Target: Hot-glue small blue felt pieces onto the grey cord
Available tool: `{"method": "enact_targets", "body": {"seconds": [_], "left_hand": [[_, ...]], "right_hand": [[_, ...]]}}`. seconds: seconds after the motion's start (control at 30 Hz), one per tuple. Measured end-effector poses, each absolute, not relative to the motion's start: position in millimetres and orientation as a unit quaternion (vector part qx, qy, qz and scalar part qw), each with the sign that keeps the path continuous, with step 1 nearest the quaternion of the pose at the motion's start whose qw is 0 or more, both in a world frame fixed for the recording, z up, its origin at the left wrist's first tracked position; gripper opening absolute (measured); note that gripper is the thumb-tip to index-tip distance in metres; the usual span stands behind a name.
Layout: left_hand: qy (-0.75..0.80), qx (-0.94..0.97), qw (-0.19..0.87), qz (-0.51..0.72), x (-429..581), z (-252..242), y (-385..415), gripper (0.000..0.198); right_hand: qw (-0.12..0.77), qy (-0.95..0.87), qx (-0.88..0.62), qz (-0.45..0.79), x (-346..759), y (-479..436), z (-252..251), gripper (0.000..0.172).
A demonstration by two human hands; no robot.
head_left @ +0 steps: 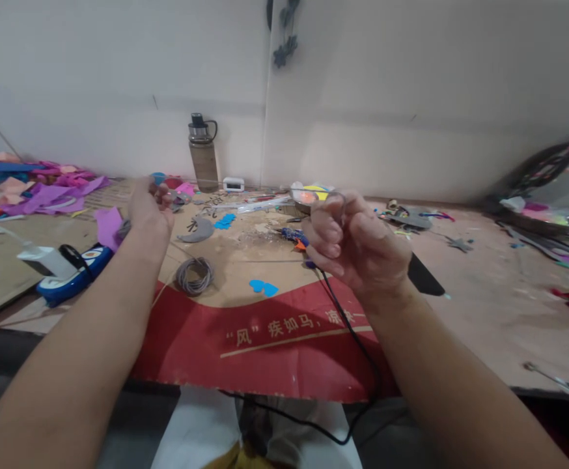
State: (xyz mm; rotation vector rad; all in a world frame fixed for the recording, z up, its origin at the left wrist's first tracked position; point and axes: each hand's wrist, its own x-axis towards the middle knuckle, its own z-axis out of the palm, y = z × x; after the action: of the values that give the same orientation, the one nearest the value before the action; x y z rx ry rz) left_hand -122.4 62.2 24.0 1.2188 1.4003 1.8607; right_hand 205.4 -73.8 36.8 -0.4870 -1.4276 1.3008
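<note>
My left hand (pixel 150 207) is raised over the table's left middle with its fingers curled shut on one end of a thin wire (pixel 245 184). That wire runs taut to the right, where my right hand (pixel 355 244) pinches its other end between curled fingers. A grey coil of wire (pixel 194 275) lies on the cardboard sheet (pixel 275 339) below and between my hands. Blue heart cut-outs (pixel 263 286) lie next to the coil.
A water bottle (pixel 203 154) stands at the wall. Purple and pink foam scraps (pixel 45 189) pile at far left. A white charger and blue device (pixel 69 273) sit left. A black cable (pixel 347 326) runs off the front edge. Craft clutter (pixel 538 215) fills the right.
</note>
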Motion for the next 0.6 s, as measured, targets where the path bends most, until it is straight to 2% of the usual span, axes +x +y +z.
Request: {"method": "enact_targets", "body": {"seconds": [0.07,0.1,0.2,0.23,0.27,0.33,0.43,0.5,0.6], "left_hand": [[0.511,0.369,0.272,0.727,-117.1,26.2,58.8,0.043],[0.508,0.342,0.280,0.740,-113.3,27.3,56.8,0.038],[0.482,0.304,0.308,0.762,-98.8,29.3,50.3,0.024],[0.469,0.300,0.323,0.765,-93.5,29.2,47.8,0.020],[0.459,0.305,0.336,0.764,-88.3,28.7,45.3,0.016],[0.437,0.359,0.343,0.750,-78.3,26.6,40.6,0.015],[0.404,0.409,0.332,0.747,-65.9,22.2,35.3,0.016],[0.386,0.433,0.329,0.745,-59.1,19.3,32.9,0.015],[0.358,0.473,0.340,0.730,-49.2,15.3,29.3,0.011]], "right_hand": [[0.511,-0.638,-0.172,0.550,209.1,-74.9,38.1,0.036],[0.460,-0.678,-0.148,0.554,209.7,-75.5,38.6,0.035],[0.218,-0.819,-0.096,0.523,205.6,-75.8,37.6,0.034],[0.159,-0.850,-0.108,0.490,203.3,-74.2,35.6,0.032],[0.139,-0.870,-0.147,0.449,201.5,-71.0,32.5,0.032],[0.199,-0.875,-0.296,0.327,201.4,-59.7,23.4,0.035],[0.306,-0.791,-0.516,0.121,211.5,-34.6,5.8,0.042],[0.293,-0.747,-0.593,0.065,219.9,-19.8,-6.4,0.037],[0.225,-0.713,-0.658,0.093,223.7,-7.8,-23.7,0.028]]}}
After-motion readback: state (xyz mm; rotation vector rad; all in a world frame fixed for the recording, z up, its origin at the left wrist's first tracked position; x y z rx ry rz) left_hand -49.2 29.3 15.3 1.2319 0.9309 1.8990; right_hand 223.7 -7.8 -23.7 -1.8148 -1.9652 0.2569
